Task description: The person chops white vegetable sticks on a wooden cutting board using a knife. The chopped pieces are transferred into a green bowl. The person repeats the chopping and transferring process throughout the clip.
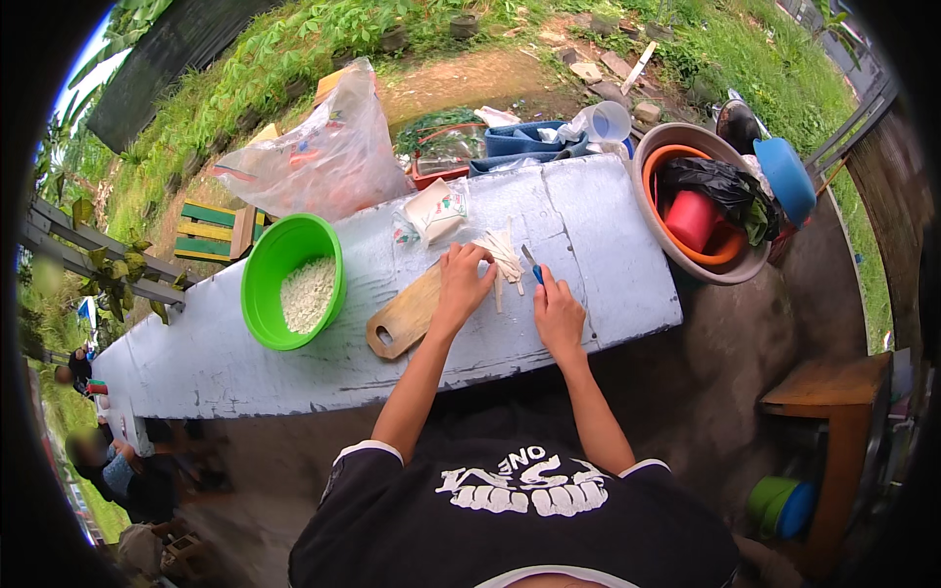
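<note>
In my right hand (560, 314) is a small knife (537, 273) with a blue handle, its blade angled up and left. My left hand (464, 278) rests over the far end of a wooden cutting board (403, 317), fingers bent and thumb apart. Its fingertips are beside a loose bunch of thin pale strips (501, 253) on the table. Whether the left fingers pinch a strip is hidden. Beyond that hand lies a white block in a printed plastic wrapper (435, 213). A green basin (257, 294) at the left holds many small pale pieces (307, 295).
The worn, pale-painted table (213, 367) has chipped edges. A large plastic bag (331, 158) stands at its far side, near blue cloth (518, 140). At the right, nested basins (647, 158) hold a red container and a black bag. People (121, 467) are at the far left.
</note>
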Available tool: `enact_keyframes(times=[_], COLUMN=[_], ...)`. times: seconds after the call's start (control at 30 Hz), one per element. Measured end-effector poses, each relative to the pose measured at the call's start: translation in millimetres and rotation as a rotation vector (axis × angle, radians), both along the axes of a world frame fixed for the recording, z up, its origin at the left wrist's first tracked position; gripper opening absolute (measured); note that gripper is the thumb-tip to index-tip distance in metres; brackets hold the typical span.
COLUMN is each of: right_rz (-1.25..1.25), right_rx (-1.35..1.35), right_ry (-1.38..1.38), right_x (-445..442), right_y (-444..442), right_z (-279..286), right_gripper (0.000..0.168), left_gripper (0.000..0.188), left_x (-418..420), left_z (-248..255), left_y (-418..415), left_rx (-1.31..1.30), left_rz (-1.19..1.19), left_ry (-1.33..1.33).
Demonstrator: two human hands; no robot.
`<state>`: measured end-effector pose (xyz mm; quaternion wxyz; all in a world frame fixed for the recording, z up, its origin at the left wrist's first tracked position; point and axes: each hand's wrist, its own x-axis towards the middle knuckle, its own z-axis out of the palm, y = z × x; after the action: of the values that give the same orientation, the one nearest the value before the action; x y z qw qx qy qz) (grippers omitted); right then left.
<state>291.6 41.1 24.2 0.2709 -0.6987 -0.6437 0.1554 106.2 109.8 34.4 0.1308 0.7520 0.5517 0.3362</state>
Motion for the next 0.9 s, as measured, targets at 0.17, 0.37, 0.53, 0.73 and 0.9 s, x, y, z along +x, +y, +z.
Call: enact_keyframes(times=[0.17,0.37,0.53,0.73,0.9], right_rz=[-0.003,0.121,0.269,0.387,0.435], right_rx=[-0.042,0.033,0.014,-0.087,-0.023], right_ry=[0.067,0.199,0.247,0.218,0.261], right_x=[-3.5,-36.9,-75.7,-98.1,-98.5], right_y=[-5.9,-13.7,-17.4,-24.1,-25.5], right_z=[4.4,18.5,22.2,16.6,3.3], right_gripper=[0.042,0.04,0.04,0.041,0.041], left_gripper=[0.01,0.013,0.025,0.029,0.018], left_x=[-25.0,-101.3,-127.5,-114.7,-98.7], left_z=[20.8,17.7,-5.6,-5.7,-17.6], left_y=[-26.2,-75.7,-121.1,-103.9,-64.7], left_rx=[-0.219,-0.147,-0.094,0.01,0.034], left_rz=[0.138,0.416,0.545,0.47,0.398], left_ry=[-0.488,-0.674,-0.148,-0.027,-0.047])
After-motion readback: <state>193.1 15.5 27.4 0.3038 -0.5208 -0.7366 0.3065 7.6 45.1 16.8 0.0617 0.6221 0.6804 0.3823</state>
